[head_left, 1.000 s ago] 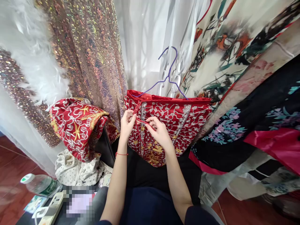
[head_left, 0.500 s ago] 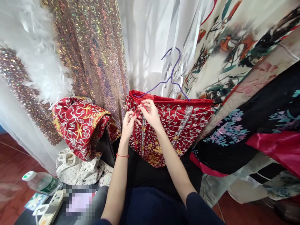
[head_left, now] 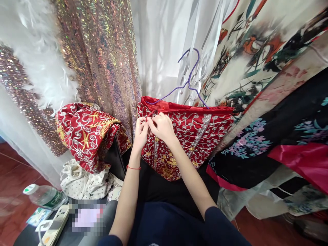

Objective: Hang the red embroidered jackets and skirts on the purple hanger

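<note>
A red corset-like bodice [head_left: 189, 133] with silver and gold embroidery lies across my lap, its satin-lined top edge facing away from me. Inside that edge sits a purple hanger [head_left: 189, 82], hook upward. My left hand [head_left: 141, 131] and my right hand [head_left: 162, 127] meet at the bodice's upper left, fingertips nearly touching. Both are closed in a pinch on a thin red cord [head_left: 151, 114] that comes from the top edge. The knuckles hide part of the cord.
More red embroidered fabric [head_left: 87, 133] drapes over a chair arm at left. Below it are a polka-dot cloth bag [head_left: 87, 182], a water bottle [head_left: 44, 196] and a power strip [head_left: 57, 222]. Sequined cloth [head_left: 99, 61], sheer white fabric and a black floral garment [head_left: 269, 133] hang around.
My hands have drawn closer together, and the loop of red cord between them has tightened into a small bunch. The fingers are now more curled. The bodice stays in place.
</note>
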The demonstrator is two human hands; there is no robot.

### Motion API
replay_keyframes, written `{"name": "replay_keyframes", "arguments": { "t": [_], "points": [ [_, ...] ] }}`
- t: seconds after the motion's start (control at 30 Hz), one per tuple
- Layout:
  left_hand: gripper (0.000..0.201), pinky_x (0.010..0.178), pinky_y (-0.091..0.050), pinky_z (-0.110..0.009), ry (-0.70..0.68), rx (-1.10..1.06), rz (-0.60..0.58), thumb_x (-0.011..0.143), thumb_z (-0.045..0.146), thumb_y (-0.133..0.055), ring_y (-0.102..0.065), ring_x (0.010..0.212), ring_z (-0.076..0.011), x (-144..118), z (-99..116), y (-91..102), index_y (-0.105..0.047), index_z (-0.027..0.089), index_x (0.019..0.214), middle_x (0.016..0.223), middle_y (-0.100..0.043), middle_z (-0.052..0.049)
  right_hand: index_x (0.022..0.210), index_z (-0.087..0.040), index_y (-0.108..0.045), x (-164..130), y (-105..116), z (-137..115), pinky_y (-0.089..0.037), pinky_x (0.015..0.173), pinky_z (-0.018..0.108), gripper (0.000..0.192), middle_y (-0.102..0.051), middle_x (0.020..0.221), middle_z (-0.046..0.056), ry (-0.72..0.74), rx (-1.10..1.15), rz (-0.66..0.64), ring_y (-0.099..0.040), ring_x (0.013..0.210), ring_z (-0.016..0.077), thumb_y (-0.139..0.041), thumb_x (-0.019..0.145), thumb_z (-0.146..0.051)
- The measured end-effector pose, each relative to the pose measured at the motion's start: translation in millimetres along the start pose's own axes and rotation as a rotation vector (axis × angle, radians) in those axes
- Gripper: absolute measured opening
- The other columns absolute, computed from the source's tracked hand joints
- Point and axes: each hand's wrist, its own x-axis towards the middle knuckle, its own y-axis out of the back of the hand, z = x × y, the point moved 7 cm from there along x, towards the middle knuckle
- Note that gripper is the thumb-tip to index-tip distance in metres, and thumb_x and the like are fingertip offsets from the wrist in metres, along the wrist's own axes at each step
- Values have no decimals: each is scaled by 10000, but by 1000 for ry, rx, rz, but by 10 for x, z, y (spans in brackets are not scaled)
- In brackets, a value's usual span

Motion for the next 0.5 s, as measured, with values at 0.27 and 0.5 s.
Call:
{"name": "replay_keyframes", "arguments": {
  "t": [0.27, 0.5],
  "points": [
    [433, 450, -299, -188, 25, -4, 71, 819, 549, -716, -387, 464, -43, 56, 33, 40, -496, 229, 1009, 656, -567, 66, 924, -232, -587, -396, 337, 253, -491, 884, 396, 135, -645, 969, 88, -196, 235, 340, -598, 949, 241, -452, 918, -220],
    [428, 498, -363, -201, 41, 43, 43, 810, 598, -701, -472, 536, -72, 104, 26, -11, -590, 209, 949, 642, -552, 42, 1147, -237, -580, -432, -259, 575, -548, 862, 365, 367, -699, 1160, 84, -332, 673, 53, -658, 1070, 228, -650, 804, -347]
  ]
}}
